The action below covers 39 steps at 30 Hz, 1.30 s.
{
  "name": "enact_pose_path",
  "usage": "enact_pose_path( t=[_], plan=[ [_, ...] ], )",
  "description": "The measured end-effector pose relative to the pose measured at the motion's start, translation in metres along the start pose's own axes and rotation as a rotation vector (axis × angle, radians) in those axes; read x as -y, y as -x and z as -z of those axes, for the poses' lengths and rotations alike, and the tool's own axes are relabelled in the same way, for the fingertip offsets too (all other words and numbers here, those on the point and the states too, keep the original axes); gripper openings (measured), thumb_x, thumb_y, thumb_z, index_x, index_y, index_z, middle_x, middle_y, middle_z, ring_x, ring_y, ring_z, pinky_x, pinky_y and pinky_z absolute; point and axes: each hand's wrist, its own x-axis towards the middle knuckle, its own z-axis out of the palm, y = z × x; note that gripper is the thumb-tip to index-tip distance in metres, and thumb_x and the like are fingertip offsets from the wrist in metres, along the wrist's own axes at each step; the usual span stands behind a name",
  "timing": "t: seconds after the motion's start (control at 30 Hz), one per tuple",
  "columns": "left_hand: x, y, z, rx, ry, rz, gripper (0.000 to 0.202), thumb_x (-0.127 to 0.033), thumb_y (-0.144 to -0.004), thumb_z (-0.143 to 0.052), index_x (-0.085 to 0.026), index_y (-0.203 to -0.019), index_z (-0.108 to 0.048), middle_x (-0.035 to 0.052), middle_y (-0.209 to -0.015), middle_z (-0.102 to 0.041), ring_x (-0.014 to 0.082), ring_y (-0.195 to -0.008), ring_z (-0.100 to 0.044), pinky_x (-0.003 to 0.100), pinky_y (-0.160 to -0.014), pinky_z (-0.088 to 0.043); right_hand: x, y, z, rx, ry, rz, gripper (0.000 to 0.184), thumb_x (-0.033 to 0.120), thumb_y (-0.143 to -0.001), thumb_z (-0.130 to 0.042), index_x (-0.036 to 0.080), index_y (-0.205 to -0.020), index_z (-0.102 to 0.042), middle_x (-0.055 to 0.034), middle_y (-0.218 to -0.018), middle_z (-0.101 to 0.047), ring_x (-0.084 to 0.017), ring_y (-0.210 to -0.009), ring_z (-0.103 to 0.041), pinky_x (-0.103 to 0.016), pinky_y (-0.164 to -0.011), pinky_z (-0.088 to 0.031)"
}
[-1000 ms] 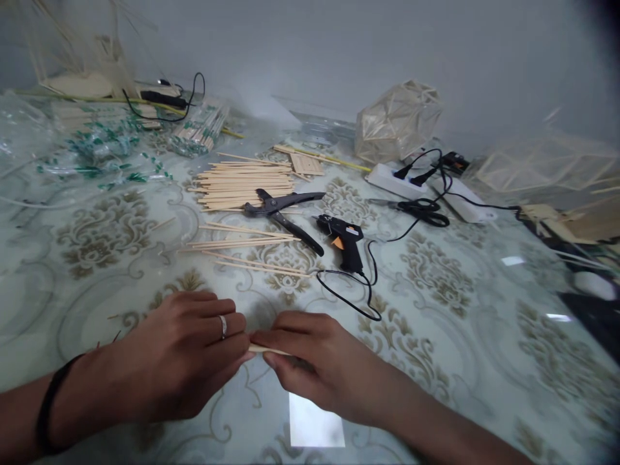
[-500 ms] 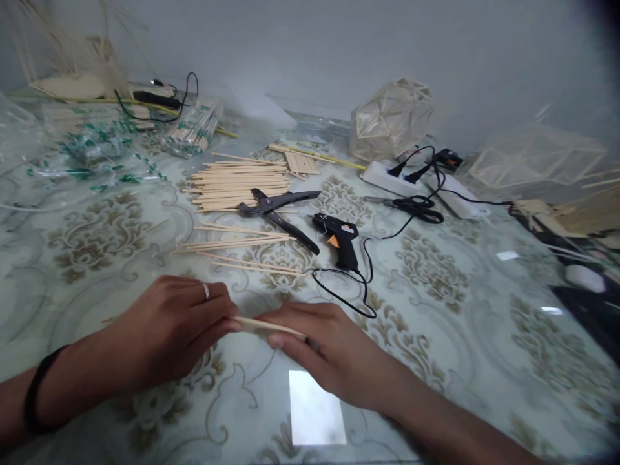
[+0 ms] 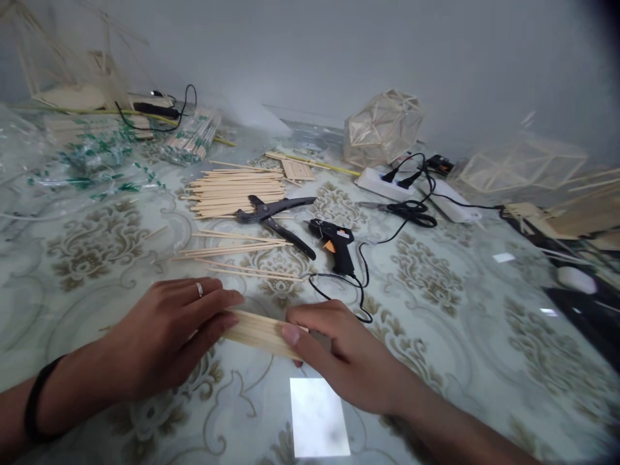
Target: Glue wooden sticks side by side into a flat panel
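Between my two hands is a flat wooden panel [image 3: 261,334] that looks made of thin sticks laid side by side, its broad face tilted toward me. My left hand [image 3: 169,336], with a ring on one finger, pinches the panel's left end. Thumb on the face and fingers behind, my right hand [image 3: 339,355] grips the right end. Beyond the hands lie several loose sticks [image 3: 232,248], a pile of wooden sticks [image 3: 237,190], black-handled cutters [image 3: 276,216] and a black glue gun [image 3: 336,242] with an orange trigger.
A smaller stick panel [image 3: 298,170] lies behind the pile. Scissors [image 3: 409,212] and a white power strip [image 3: 385,184] with black cables are at right. Stick-frame shapes [image 3: 382,129] stand by the wall. Plastic-wrapped stick bundles [image 3: 191,135] lie at left on the patterned table [image 3: 194,426].
The panel has turned from edge-on to showing its broad face. My right thumb now presses on that face, and the left fingers have shifted slightly. The view has tilted a little.
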Motion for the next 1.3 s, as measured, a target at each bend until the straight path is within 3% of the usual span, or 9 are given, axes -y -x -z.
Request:
enact_pose_path(
  t=[0.13, 0.3, 0.47, 0.73, 0.87, 1.07, 1.17, 1.3],
  plan=[
    [-0.001, 0.003, 0.002, 0.039, -0.020, -0.024, 0.023, -0.036, -0.113, -0.047, -0.021, -0.123, -0.061, 0.0024, -0.095, -0.074, 0.0181, -0.074, -0.072, 0.031, -0.066, -0.054, 0.001, 0.002, 0.002, 0.049, -0.056, 0.011, 0.055, 0.055, -0.110, -0.047, 0.024, -0.066, -0.035, 0.0080, -0.059, -0.032, -0.009, -0.051, -0.035, -0.026, -0.048, -0.026],
    [0.000, 0.006, 0.001, 0.076, -0.016, -0.066, 0.060, -0.073, -0.103, -0.054, -0.020, -0.131, -0.058, 0.0052, -0.101, -0.075, 0.0218, -0.083, -0.075, 0.035, -0.072, -0.056, 0.003, 0.001, 0.004, 0.077, -0.255, 0.073, 0.065, 0.077, -0.099, -0.057, 0.022, -0.065, -0.046, 0.0081, -0.060, -0.039, -0.009, -0.054, -0.039, -0.025, -0.050, -0.030],
    [0.002, 0.005, 0.001, 0.082, -0.024, -0.101, 0.042, -0.060, -0.109, -0.051, -0.021, -0.125, -0.058, -0.0005, -0.086, -0.068, 0.0167, -0.067, -0.065, 0.032, -0.062, -0.047, -0.001, -0.002, -0.001, 0.092, -0.434, 0.037, 0.064, 0.069, -0.078, -0.087, 0.021, -0.056, -0.050, 0.0099, -0.053, -0.045, -0.007, -0.050, -0.041, -0.023, -0.046, -0.029],
    [-0.002, 0.003, 0.004, 0.062, -0.019, -0.106, 0.041, -0.057, -0.112, -0.048, -0.020, -0.128, -0.058, -0.0004, -0.086, -0.070, 0.0160, -0.068, -0.067, 0.030, -0.063, -0.049, -0.002, -0.001, -0.003, 0.064, -0.393, 0.036, 0.062, 0.059, -0.060, -0.101, 0.022, -0.060, -0.052, 0.0110, -0.058, -0.054, -0.007, -0.054, -0.047, -0.022, -0.049, -0.034],
    [0.000, 0.002, 0.003, 0.023, -0.066, -0.092, 0.039, -0.053, -0.112, -0.050, -0.019, -0.129, -0.059, -0.0009, -0.082, -0.068, 0.0154, -0.064, -0.065, 0.029, -0.059, -0.048, 0.003, -0.003, 0.001, 0.080, -0.302, -0.017, 0.054, 0.052, -0.073, -0.097, 0.022, -0.063, -0.053, 0.0108, -0.058, -0.053, -0.008, -0.056, -0.048, -0.021, -0.051, -0.033],
    [0.006, 0.007, -0.005, -0.022, -0.176, 0.052, 0.039, -0.050, -0.111, -0.053, -0.020, -0.132, -0.064, 0.0080, -0.109, -0.079, 0.0218, -0.082, -0.079, 0.032, -0.074, -0.063, -0.003, -0.007, -0.001, -0.126, -0.172, -0.173, 0.043, 0.046, -0.087, -0.083, 0.023, -0.067, -0.052, 0.0070, -0.063, -0.053, -0.012, -0.060, -0.047, -0.024, -0.054, -0.034],
    [0.004, 0.008, -0.006, 0.074, -0.079, 0.161, 0.040, -0.045, -0.111, -0.049, -0.020, -0.140, -0.062, 0.0102, -0.123, -0.080, 0.0254, -0.094, -0.082, 0.036, -0.081, -0.067, -0.007, -0.008, -0.003, -0.227, -0.183, -0.178, 0.040, 0.043, -0.089, -0.078, 0.023, -0.068, -0.050, 0.0072, -0.064, -0.047, -0.012, -0.061, -0.040, -0.026, -0.056, -0.033],
    [-0.001, 0.010, -0.004, 0.192, 0.089, 0.249, 0.053, -0.036, -0.109, -0.050, -0.026, -0.161, -0.044, 0.0078, -0.151, -0.069, 0.0260, -0.120, -0.078, 0.038, -0.098, -0.068, -0.010, -0.007, -0.002, -0.338, -0.213, -0.178, 0.032, 0.044, -0.092, -0.075, 0.023, -0.074, -0.060, 0.0045, -0.067, -0.057, -0.013, -0.063, -0.048, -0.026, -0.056, -0.037]
  ],
)
